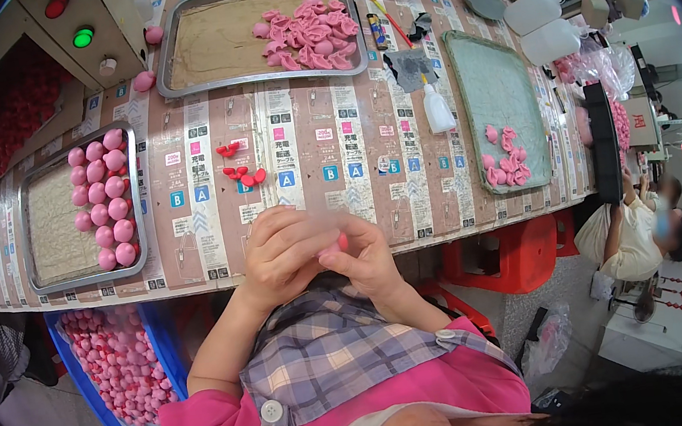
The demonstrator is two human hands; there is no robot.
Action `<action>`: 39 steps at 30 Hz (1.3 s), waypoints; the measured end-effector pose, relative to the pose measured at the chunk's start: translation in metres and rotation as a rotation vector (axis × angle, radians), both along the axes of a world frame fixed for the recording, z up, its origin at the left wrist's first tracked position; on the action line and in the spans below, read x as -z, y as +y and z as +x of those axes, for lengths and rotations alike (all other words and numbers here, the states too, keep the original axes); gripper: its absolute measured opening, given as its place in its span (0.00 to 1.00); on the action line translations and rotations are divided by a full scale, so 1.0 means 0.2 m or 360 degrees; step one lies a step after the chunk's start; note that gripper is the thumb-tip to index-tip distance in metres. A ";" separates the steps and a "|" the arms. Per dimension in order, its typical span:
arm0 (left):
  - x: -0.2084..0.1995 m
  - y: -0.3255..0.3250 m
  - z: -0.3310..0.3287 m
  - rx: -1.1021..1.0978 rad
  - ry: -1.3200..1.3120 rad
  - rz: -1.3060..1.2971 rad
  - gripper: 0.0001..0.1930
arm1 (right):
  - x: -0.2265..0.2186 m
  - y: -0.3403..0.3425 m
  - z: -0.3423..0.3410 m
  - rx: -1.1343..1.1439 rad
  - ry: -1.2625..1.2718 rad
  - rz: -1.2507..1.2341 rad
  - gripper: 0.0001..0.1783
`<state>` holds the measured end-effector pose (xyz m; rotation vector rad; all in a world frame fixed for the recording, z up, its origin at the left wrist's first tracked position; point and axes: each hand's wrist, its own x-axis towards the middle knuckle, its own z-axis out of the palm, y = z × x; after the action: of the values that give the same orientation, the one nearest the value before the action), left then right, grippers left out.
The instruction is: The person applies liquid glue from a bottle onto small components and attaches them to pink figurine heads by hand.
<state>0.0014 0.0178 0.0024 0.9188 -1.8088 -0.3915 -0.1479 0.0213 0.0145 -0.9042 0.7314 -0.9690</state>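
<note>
In front of my chest, above the near table edge, my left hand [281, 251] and my right hand [364, 260] meet around a small pink and red piece [338, 245]. My right thumb and fingers pinch it. The left fingers are closed over its far side and partly blurred, so much of the piece is hidden. Beyond my hands, several small red pieces [246, 176] lie loose on the table. To the left stands a metal tray [50, 230] with rows of round pink pieces [97, 193], some showing red parts.
A larger metal tray [207, 45] at the back holds pink, cup-like pieces [309, 36]. On the right, a greenish tray [496, 80] bears several pink pieces, near a white squeeze bottle [437, 110]. A blue crate [171, 347] of pink pieces stands below left, a red stool [502, 261] below right.
</note>
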 end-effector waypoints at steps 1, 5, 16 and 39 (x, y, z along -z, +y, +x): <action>0.00 0.00 0.00 0.0001 0.0000 0.0000 0.15 | 0.00 0.00 0.00 0.0017 0.0006 -0.0014 0.14; 0.01 -0.01 -0.01 0.0077 0.0110 0.0076 0.15 | 0.00 0.01 0.01 0.0033 0.0020 -0.0021 0.14; 0.04 -0.01 0.00 0.0161 0.0229 0.0241 0.16 | 0.00 0.00 0.01 0.0086 0.0190 -0.0177 0.16; 0.04 -0.01 0.03 0.0240 0.0246 0.0303 0.17 | 0.02 -0.04 -0.02 -0.0136 -0.0228 0.0396 0.14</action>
<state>0.0076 0.0161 -0.0065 0.8587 -1.7239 -0.7208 -0.1513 0.0139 0.0099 -0.6371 0.6689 -0.8366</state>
